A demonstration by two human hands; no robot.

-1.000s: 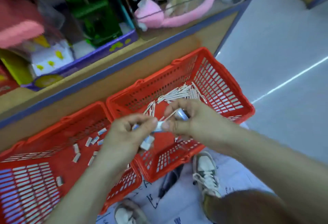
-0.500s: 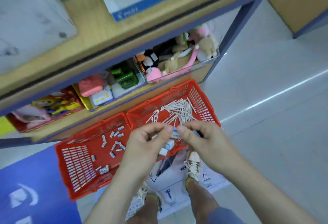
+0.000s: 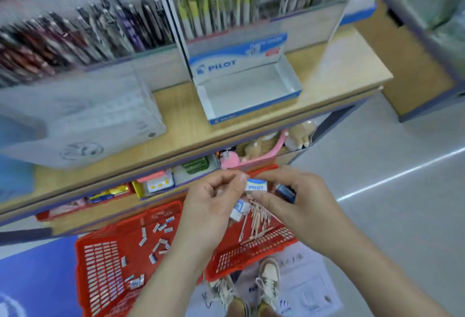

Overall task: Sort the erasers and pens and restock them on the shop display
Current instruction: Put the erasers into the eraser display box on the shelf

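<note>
We hold a small white rectangular eraser with a blue Pilot sleeve (image 3: 256, 186) pinched between our left hand (image 3: 214, 199) and right hand (image 3: 297, 197), its long axis level, left to right. The empty white-and-blue Pilot cardboard display box (image 3: 289, 79) lies straight ahead and above it; more erasers seem tucked under our left fingers (image 3: 232, 178).

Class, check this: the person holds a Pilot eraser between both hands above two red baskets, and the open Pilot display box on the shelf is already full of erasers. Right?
Not quite. In the head view the Pilot display box is empty. The rest stands: both hands, left and right, hold the eraser above the red baskets.
</note>
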